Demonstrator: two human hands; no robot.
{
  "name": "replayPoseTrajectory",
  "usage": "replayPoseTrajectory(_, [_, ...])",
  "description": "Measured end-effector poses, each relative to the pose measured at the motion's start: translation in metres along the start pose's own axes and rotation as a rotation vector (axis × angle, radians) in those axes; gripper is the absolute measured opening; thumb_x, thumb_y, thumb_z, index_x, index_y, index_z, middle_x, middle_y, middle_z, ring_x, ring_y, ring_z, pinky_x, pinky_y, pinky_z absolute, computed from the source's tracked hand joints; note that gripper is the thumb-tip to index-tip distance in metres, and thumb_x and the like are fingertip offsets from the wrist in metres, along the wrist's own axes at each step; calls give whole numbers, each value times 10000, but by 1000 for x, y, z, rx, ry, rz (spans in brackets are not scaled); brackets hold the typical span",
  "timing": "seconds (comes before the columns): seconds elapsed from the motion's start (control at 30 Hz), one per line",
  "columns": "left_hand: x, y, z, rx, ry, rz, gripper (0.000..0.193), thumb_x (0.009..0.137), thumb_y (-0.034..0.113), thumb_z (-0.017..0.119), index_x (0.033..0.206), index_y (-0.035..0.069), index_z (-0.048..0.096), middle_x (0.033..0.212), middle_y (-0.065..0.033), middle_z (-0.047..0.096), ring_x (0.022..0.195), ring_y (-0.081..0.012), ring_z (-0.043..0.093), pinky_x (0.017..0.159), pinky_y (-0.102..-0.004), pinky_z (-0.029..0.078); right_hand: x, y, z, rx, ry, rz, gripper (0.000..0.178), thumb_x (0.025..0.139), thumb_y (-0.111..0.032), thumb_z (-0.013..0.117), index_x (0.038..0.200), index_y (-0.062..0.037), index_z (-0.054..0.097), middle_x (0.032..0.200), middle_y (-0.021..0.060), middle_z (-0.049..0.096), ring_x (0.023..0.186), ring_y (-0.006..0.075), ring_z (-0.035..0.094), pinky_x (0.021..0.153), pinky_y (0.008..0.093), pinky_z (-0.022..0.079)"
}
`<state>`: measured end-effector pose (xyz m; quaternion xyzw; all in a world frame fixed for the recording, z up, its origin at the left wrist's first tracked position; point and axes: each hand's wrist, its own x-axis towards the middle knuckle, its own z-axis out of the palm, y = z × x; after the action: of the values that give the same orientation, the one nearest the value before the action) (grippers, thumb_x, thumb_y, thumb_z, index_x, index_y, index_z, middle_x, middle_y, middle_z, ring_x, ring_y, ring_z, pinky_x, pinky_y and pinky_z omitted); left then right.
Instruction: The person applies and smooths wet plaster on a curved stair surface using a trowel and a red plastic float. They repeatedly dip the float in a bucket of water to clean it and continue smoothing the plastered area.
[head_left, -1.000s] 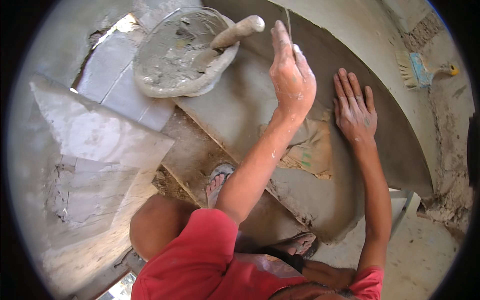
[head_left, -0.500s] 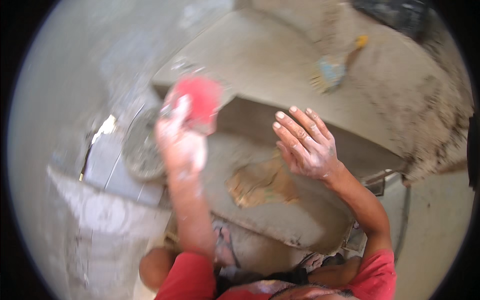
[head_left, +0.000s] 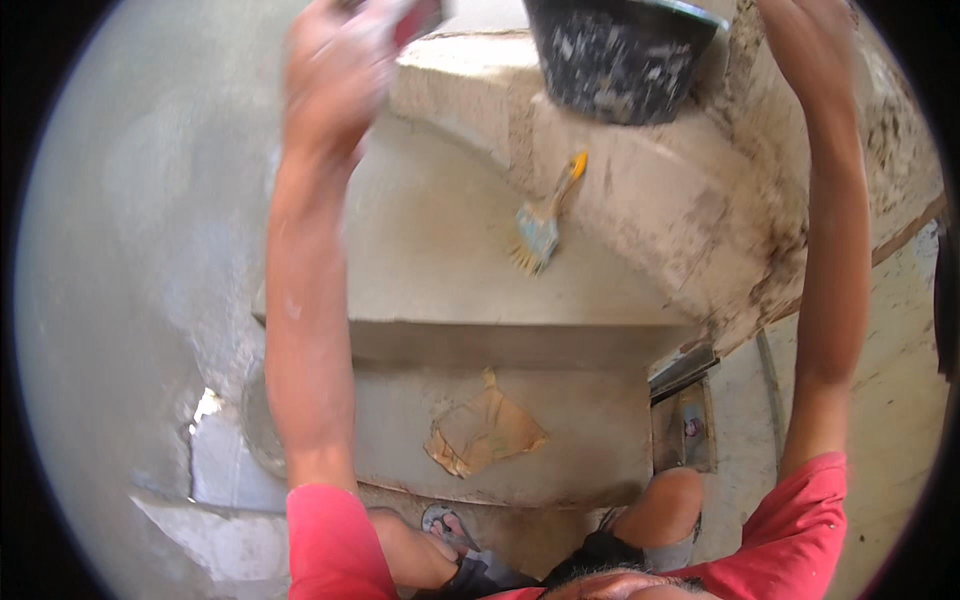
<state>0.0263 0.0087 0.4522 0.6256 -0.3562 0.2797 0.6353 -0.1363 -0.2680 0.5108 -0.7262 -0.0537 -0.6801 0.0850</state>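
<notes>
Both hands raised high, a red block in the left

We see the left hand (head_left: 338, 75) at the upper edge, blurred, curled and clamped on a red block (head_left: 418, 20) that juts out on its inner side. The frame's edge cuts this block, so we cannot tell its full shape. Well apart from it, we find the right hand (head_left: 815, 45) up in the far corner; its fingers are blurred and partly cut off, and we cannot tell whether they are apart or together.

Between the two hands we see a black bucket (head_left: 620, 70) splashed with pale marks. Nearer to us than the left hand, and to its right, a paint brush (head_left: 540, 232) with a blue band and a yellow handle tip lies with its bristles on a smooth grey ledge (head_left: 430, 250). Farther below both hands, on the lower step (head_left: 600, 430), we see a crumpled brown sheet (head_left: 490, 430); we cannot tell paper from cloth. Straight below the left hand, its forearm (head_left: 310, 300) covers much of a round mortar tub (head_left: 262, 430). We also see a sandalled foot (head_left: 450, 530) below that hand, toward the right.
</notes>
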Motion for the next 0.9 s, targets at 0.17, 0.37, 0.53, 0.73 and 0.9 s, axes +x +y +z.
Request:
replayPoseTrajectory(0.17, [186,7,172,579,-781,178,401,1070,319,630,1287,9,764,1145,-195,804,1087,-321,759,1002,-455,570,40,27,-83,45,218,-33,269,1111,-81,568,1270,42,745,1273,171,769,1127,257,749,973,385,600])
replayPoseTrajectory(0.37, [205,-131,288,747,-1531,-273,479,943,242,561,1344,78,764,1333,-271,739,1244,-385,724,1063,-499,564,94,119,-90,-306,-49,253,143,1058,-98,665,1112,-39,782,1126,150,801,1036,227,760,881,403,652])
replayPoseTrajectory(0.53, [169,-157,306,971,-1676,-81,556,908,199,675,1447,66,694,1525,-238,639,1430,-407,608,1184,-479,494,86,120,-86,-313,-266,334,118,939,-39,762,1056,-37,777,1092,120,786,952,266,737,824,412,601])
replayPoseTrajectory(0.73, [235,-123,280,364,-969,-1054,275,942,247,799,1001,-21,817,842,-126,804,730,-217,789,558,-371,635,122,104,-85,-373,-338,408,213,871,42,776,1074,-22,764,1128,134,758,933,299,725,829,412,575])
replayPoseTrajectory(0.9, [187,-123,250,-52,-487,-1402,197,994,107,733,1131,-32,762,1045,-177,794,813,-276,797,666,-424,671,148,75,13,-4,-302,614,173,992,7,687,1137,45,774,1131,232,782,1089,391,751,989,447,596])
